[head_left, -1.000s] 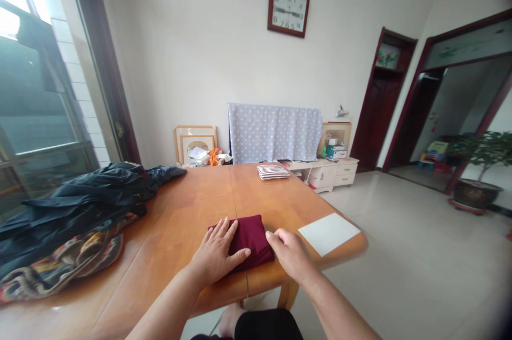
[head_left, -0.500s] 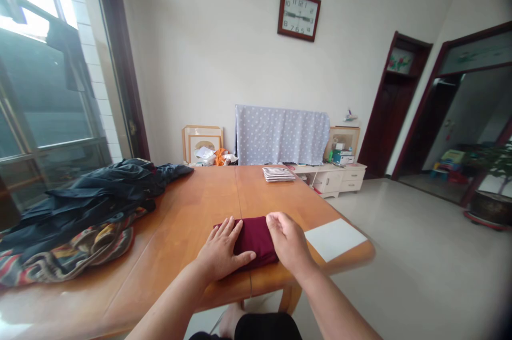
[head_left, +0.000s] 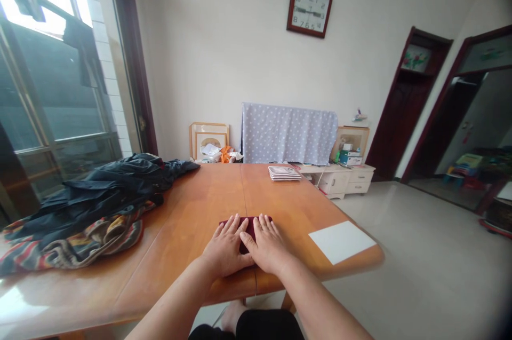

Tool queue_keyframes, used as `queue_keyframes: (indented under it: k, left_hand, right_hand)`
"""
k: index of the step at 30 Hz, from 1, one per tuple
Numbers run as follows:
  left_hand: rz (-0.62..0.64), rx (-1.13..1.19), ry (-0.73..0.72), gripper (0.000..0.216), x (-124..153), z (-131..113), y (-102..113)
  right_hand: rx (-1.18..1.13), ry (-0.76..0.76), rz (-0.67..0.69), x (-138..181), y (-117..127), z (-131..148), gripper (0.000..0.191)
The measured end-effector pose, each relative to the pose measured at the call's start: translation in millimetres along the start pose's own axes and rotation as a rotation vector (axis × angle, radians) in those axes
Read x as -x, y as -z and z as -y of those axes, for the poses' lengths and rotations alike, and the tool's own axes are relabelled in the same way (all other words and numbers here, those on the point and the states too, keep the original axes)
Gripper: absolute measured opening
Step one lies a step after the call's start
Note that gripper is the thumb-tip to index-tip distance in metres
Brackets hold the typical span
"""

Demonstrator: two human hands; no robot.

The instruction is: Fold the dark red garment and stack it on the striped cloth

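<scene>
A folded maroon cloth (head_left: 248, 224) lies near the front edge of the wooden table (head_left: 192, 206). My left hand (head_left: 225, 246) lies flat on its left half with fingers spread. My right hand (head_left: 267, 244) lies flat on its right half, fingers stretched forward, its thumb side touching the left hand. Together the hands cover most of the cloth; only a strip between and beyond the fingers shows.
A white sheet (head_left: 342, 241) lies at the table's right front corner. A striped folded cloth (head_left: 284, 172) sits at the far edge. A heap of dark and patterned clothes (head_left: 92, 201) fills the left side. Cabinet and dotted cover stand behind.
My right hand has come down from above the cloth's right edge and now lies flat on it beside the left hand. The camera has shifted slightly left.
</scene>
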State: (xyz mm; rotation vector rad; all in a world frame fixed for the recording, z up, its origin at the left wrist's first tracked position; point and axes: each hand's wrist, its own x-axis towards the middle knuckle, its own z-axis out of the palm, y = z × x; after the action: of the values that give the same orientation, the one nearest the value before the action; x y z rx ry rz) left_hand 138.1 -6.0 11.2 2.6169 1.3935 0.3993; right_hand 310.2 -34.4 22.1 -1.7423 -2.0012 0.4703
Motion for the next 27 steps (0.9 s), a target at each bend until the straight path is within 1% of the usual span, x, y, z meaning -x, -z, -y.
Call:
queue_keyframes:
  k: [5,11,15,18,20,23,25,27]
  left_hand:
    - [-0.006,-0.005,-0.012,0.106,-0.4,1.5,-0.8]
    - [0.004,0.008,0.004,0.105,-1.6,-0.7,3.2]
    - [-0.016,0.015,0.000,0.105,0.2,-0.2,1.3]
    - [-0.047,0.014,-0.021,0.100,2.9,-1.1,0.3]
    - [-0.069,0.008,-0.040,0.099,5.3,-3.4,2.1]
    - [-0.114,-0.010,-0.101,0.091,11.4,-8.2,8.4]
    - [-0.139,-0.009,-0.149,0.080,18.7,-10.8,13.0]
    - [-0.151,0.008,-0.175,0.071,29.2,-11.9,16.6]
  right_hand:
    - [0.006,-0.020,0.045,-2.1,-0.2,-2.9,0.098]
    - [-0.006,0.002,0.082,-7.3,-0.4,-6.3,0.099]
    - [-0.021,-0.012,0.091,-8.4,1.0,-7.2,0.095]
    - [-0.057,-0.015,0.090,-10.3,2.9,-12.0,0.088]
    - [-0.133,-0.008,0.060,-11.2,5.4,-17.8,0.084]
    - [-0.308,0.026,-0.050,-6.4,11.6,-28.9,0.075]
    - [-0.379,0.070,-0.135,3.4,16.5,-36.6,0.066]
    - [-0.376,0.124,-0.204,18.0,21.1,-43.2,0.057]
